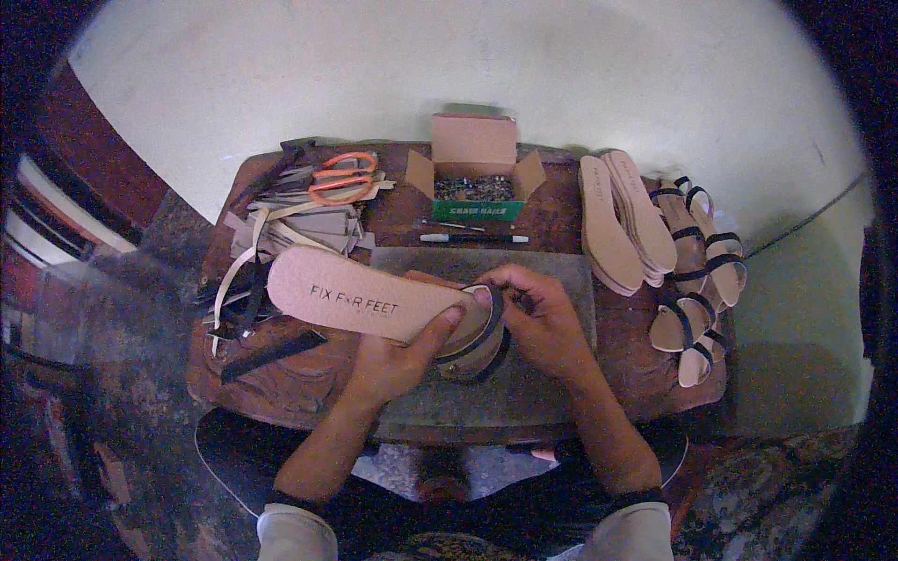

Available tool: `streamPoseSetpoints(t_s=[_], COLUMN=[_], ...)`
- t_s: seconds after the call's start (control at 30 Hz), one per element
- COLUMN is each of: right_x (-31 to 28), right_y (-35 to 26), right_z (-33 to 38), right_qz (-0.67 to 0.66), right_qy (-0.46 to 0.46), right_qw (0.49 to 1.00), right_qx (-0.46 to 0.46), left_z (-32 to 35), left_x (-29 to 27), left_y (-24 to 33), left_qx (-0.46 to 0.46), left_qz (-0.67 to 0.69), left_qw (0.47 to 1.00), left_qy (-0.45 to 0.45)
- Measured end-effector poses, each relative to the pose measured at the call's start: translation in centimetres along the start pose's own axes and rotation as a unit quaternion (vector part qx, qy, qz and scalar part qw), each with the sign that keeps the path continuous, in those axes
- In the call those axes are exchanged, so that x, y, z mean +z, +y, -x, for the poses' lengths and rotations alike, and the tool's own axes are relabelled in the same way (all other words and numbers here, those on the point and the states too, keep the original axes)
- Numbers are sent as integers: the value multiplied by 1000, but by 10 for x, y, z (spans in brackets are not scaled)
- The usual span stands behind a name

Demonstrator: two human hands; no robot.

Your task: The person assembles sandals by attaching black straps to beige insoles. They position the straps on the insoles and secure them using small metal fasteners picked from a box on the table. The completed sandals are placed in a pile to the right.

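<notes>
A tan sandal sole (355, 290) with dark printing is held above the table, its wide heel end toward the left. My left hand (404, 363) is closed round its narrower part, with the thumb on top. At the sole's right end, a dark strap (496, 316) forms a loop. My right hand (538, 318) pinches this strap between thumb and fingers. Just below lies more tan sole with dark straps (472, 362), partly covered by my left hand. I cannot tell whether it belongs to the same sandal.
An open box of small nails (475, 190) stands at the back, behind a marker pen (474, 238). Orange-handled scissors (343, 178) rest on strap scraps (313, 224) at left. Stacked tan soles (613, 229) and strapped sandals (697, 262) lie right. A dark mat (412, 407) covers the middle.
</notes>
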State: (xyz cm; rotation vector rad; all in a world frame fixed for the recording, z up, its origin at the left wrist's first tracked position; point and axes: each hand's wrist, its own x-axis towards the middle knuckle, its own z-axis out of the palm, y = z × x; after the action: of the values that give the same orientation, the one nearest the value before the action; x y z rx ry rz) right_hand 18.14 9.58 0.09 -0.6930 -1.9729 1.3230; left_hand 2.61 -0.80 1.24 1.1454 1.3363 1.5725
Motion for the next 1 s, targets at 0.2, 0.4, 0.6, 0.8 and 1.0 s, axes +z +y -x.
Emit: streamPoseSetpoints(t_s=[0.2, 0.4, 0.6, 0.8, 1.0], right_x=[-1, -6, -18, -49, -44], right_y=[-4, -11, -21, -19, 14], right_z=[-1, -2, -8, -45, -117], right_qz=[5, 9, -29, 131, 255], right_qy=[-28, -63, -42, 36, 75], right_qw=[1000, 998, 999, 988, 964], right_qx=[1, 15, 18, 74, -16], left_z=[-1, -2, -4, -9, -10], left_x=[-2, -11, -11, -16, -12], left_y=[-3, -1, 1, -5, 7], left_qx=[-10, -58, -119, -120, -153], left_qz=[1, 23, 25, 35, 38], left_qw=[1000, 998, 990, 981, 974], left_qy=[-9, -21, 75, 148, 160])
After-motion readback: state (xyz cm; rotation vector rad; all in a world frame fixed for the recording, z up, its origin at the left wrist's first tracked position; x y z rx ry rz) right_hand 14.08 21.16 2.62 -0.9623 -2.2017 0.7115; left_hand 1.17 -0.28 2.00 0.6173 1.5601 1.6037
